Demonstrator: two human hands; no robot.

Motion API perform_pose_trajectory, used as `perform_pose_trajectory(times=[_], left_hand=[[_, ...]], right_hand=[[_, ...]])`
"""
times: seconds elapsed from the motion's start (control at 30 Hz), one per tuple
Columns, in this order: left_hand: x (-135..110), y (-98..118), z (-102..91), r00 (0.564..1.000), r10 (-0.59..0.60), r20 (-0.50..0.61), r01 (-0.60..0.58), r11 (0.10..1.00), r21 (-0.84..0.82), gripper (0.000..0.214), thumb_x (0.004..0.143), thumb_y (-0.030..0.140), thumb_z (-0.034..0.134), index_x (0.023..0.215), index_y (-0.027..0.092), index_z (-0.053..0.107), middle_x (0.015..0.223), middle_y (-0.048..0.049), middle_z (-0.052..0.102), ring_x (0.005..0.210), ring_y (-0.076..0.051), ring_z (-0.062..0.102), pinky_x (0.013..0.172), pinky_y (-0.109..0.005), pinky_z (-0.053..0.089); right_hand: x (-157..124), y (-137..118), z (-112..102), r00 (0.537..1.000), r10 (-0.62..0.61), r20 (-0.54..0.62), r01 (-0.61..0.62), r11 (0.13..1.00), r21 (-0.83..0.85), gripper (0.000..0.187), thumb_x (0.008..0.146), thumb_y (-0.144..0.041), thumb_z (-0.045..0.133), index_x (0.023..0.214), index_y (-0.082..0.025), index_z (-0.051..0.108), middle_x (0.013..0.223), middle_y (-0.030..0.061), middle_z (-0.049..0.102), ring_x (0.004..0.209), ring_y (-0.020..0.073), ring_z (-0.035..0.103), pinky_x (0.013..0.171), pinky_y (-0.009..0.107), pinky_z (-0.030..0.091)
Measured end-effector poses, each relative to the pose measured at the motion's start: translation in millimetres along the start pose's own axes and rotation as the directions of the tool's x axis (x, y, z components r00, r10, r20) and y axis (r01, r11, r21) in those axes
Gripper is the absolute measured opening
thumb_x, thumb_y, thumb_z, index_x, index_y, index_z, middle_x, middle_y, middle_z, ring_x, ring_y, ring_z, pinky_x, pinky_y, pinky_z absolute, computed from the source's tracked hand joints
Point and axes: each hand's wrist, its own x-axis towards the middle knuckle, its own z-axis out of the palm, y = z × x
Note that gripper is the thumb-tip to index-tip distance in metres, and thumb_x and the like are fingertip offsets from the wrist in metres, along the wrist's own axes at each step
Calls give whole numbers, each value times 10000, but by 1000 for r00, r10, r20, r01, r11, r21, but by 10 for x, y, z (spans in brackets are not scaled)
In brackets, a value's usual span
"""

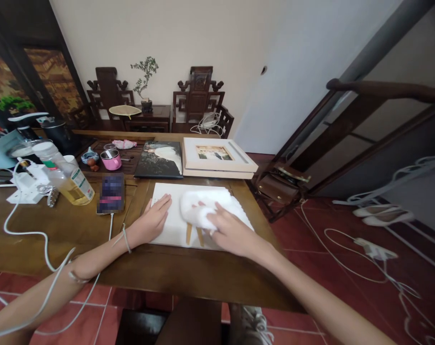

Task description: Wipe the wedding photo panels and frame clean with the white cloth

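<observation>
A white picture frame [174,230] lies flat, back up, on the wooden table [77,225] in front of me, with its wooden stand legs showing. My left hand [151,221] rests flat on its left side, fingers stretched out. My right hand [230,230] presses a white cloth [198,211] onto the frame's middle, fingers curled over the cloth.
Two more frames, a white one [217,155] and a dark photo print [160,160], lie behind. A phone [110,193] on a white cable, a bottle [70,179], a pink cup [110,159] and a power strip [25,187] sit at left. Cables trail over the red floor at right.
</observation>
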Motion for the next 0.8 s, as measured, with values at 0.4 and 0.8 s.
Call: perform_pose_trajectory(times=[0.4,0.8], left_hand=[[-3,-6,-6,1000,15,14,-15,1000,2,467,937,175,249,1396,112,309,1480,-159,308,1391,-245,225,1118,-530,198],[0,-5,13,1000,1,1,-1,1000,-1,469,940,182,254,1398,96,296,1481,-159,305,1388,-240,233,1115,-531,208]], right_hand=[[43,-231,13,977,-192,96,196,980,-37,374,604,-37,449,883,-148,671,1394,133,450,1378,263,226,1121,539,133],[289,-157,-33,996,-47,77,60,984,-168,389,699,-76,466,1045,-95,644,1389,179,441,1358,284,275,1104,526,189]])
